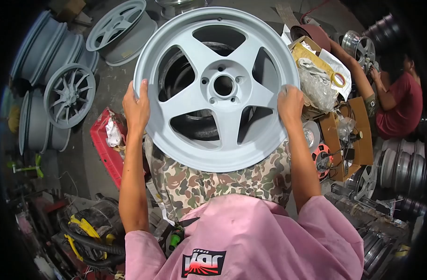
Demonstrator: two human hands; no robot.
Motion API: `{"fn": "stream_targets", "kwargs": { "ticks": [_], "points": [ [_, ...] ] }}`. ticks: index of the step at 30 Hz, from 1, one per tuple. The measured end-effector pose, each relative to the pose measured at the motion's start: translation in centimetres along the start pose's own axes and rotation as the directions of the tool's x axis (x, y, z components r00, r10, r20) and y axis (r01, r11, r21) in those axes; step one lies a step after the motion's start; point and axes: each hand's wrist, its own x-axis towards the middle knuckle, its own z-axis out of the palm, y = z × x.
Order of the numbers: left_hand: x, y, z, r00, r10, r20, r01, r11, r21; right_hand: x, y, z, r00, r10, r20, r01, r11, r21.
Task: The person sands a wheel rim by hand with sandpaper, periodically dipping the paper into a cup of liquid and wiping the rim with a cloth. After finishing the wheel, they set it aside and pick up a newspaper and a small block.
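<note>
A large pale grey five-spoke wheel rim (191,102) faces up in front of my body, its lower edge over my camouflage-patterned trousers (222,183). My left hand (137,105) grips the rim's left edge, thumb on the face and fingers wrapped round the outside. At the right edge, my right hand (290,103) is closed on the rim, slightly blurred, with its fingers partly hidden. Through the gaps between the spokes, a dark tyre-like ring (176,74) shows beneath.
Grey rims (71,95) stand at the left, near a red tray (108,144). Cardboard boxes (363,140), tape (338,79) and an orange reel (321,161) lie right. A co-worker in red (402,105) sits far right; another person's arm (351,63) reaches toward a silver rim (358,46).
</note>
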Motion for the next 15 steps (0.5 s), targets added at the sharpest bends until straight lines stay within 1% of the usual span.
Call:
{"fn": "stream_targets", "kwargs": {
  "ticks": [2,4,5,7,8,9,11,13,15],
  "points": [
    [0.1,-0.2,0.1,1.000,-0.006,-0.012,0.007,1.000,0.017,3.3,-0.4,1.2,0.998,-0.042,-0.039,0.042,0.999,-0.010],
    [0.0,-0.5,0.1,0.999,-0.016,-0.034,0.018,0.999,0.038,6.5,-1.1,2.7,0.963,-0.188,-0.194,0.187,0.982,-0.021],
    [0.0,-0.6,0.1,1.000,0.009,-0.030,-0.009,1.000,0.007,8.3,-1.7,3.3,0.958,-0.204,-0.199,0.205,0.979,-0.016],
    [0.0,-0.4,0.2,0.999,0.031,-0.042,-0.031,0.999,-0.021,11.5,-3.4,4.5,0.934,-0.308,-0.180,0.305,0.951,-0.048],
    [-0.1,-0.3,0.2,0.999,0.014,-0.038,-0.015,1.000,-0.026,12.9,-4.0,5.7,0.855,-0.422,-0.300,0.425,0.903,-0.060],
    [-0.1,-0.3,0.2,0.999,-0.004,-0.034,0.003,1.000,-0.031,13.9,-5.3,5.9,0.850,-0.433,-0.300,0.438,0.897,-0.054],
    [0.0,-0.7,0.4,0.998,0.001,-0.055,-0.003,0.999,-0.043,15.7,-7.9,6.2,0.830,-0.518,-0.206,0.531,0.848,0.008],
    [0.1,-0.9,0.5,0.997,0.041,-0.071,-0.045,0.997,-0.065,16.5,-10.8,6.4,0.814,-0.544,-0.203,0.561,0.827,0.035],
    [0.2,-0.9,0.5,0.995,0.052,-0.088,-0.057,0.996,-0.064,16.8,-13.3,6.6,0.771,-0.611,-0.180,0.629,0.775,0.061]
  ]
}}
